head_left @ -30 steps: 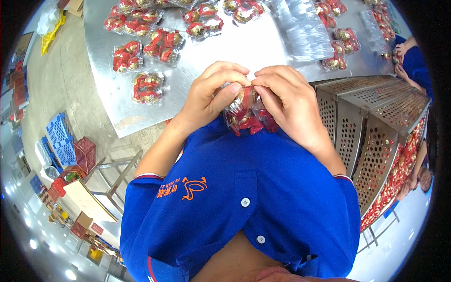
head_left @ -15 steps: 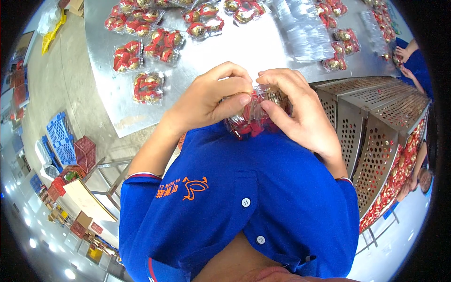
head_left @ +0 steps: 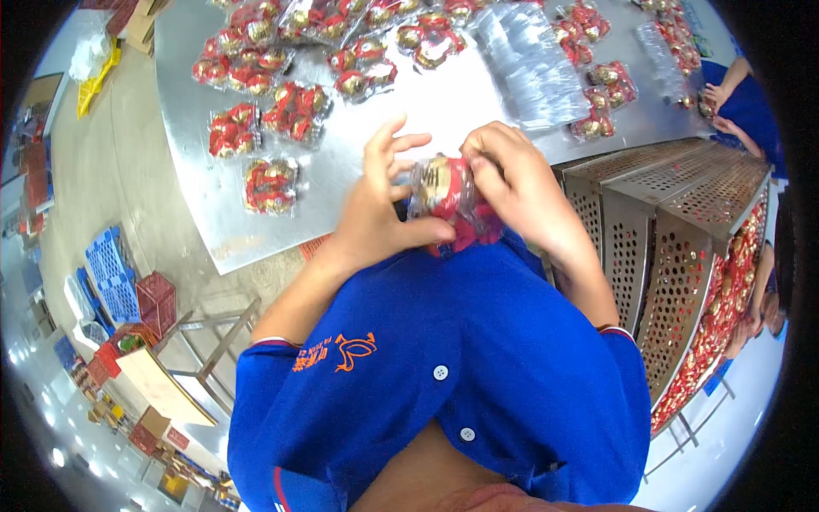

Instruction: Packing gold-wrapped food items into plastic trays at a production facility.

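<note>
Just above my shirt front is a clear plastic bag (head_left: 445,189) of red-and-gold wrapped pieces. My right hand (head_left: 516,179) is closed on its upper right edge, thumb pressed to the curled fingers. On the other side my left hand (head_left: 375,200) has its fingers spread apart, with the thumb reaching across the bag's lower left; whether it touches the bag is unclear. Flat empty clear bags (head_left: 533,72) lie in a stack on the metal table (head_left: 192,183) beyond my hands. A filled bag (head_left: 270,186) sits on the table to the left.
More filled bags (head_left: 294,111) cover the table's far left, others the far right. To my right stands a perforated metal bin (head_left: 674,290) with red-and-gold pieces (head_left: 704,341) along it. Another person's hands (head_left: 721,98) work at far right. Crates (head_left: 156,294) stand on the floor left.
My left hand has loosened from the bag and spread its fingers. The bag has turned, and my right hand now pinches its upper edge. The view has shifted slightly.
</note>
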Demonstrator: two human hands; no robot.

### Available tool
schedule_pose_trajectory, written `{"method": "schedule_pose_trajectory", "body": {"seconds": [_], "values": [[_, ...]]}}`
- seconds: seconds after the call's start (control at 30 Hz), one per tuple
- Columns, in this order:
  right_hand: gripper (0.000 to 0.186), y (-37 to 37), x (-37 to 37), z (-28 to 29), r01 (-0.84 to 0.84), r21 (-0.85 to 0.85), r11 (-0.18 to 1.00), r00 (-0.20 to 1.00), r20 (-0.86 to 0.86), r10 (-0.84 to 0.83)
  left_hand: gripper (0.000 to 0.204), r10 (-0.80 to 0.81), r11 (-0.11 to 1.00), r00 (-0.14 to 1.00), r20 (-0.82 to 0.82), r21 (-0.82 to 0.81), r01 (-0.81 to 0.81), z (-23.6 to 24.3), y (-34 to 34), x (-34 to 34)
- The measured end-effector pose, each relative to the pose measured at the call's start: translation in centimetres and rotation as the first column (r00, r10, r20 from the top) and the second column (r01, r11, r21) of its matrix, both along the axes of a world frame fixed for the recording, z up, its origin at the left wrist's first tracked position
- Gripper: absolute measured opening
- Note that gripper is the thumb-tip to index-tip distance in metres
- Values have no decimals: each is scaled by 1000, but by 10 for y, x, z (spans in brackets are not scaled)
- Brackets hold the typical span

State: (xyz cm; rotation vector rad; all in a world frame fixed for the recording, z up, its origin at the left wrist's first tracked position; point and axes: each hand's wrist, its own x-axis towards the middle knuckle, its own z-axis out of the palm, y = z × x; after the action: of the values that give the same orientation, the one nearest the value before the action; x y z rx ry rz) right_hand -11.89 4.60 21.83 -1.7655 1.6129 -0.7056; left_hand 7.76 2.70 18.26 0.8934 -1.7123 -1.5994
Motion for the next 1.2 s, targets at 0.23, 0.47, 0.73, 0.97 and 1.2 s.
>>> {"method": "schedule_pose_trajectory", "body": {"seconds": [0.23, 0.47, 0.73, 0.97, 1.2], "values": [[29, -30, -19, -58, 243, -256, 936, 955, -106, -277, 60, 194, 877, 981, -20, 451, -165, -49, -30, -41], [24, 38, -51, -44, 539, 20, 842, 841, 48, -539, 73, 526, 679, 837, -149, 666, -308, -125, -200, -92], [18, 105, -51, -88, 707, 15, 707, 706, 46, -707, 73, 758, 626, 611, 229, 9, -780, -138, -236, -130], [15, 11, -157, -144, 736, -504, 452, 528, 11, -849, 38, 331, 900, 943, -45, -286, -329, -124, -139, -162], [26, -43, -197, -126, 825, 14, 565, 549, -255, -796, 72, 242, 945, 901, 360, -299, -135, -132, -68, -232]]}}
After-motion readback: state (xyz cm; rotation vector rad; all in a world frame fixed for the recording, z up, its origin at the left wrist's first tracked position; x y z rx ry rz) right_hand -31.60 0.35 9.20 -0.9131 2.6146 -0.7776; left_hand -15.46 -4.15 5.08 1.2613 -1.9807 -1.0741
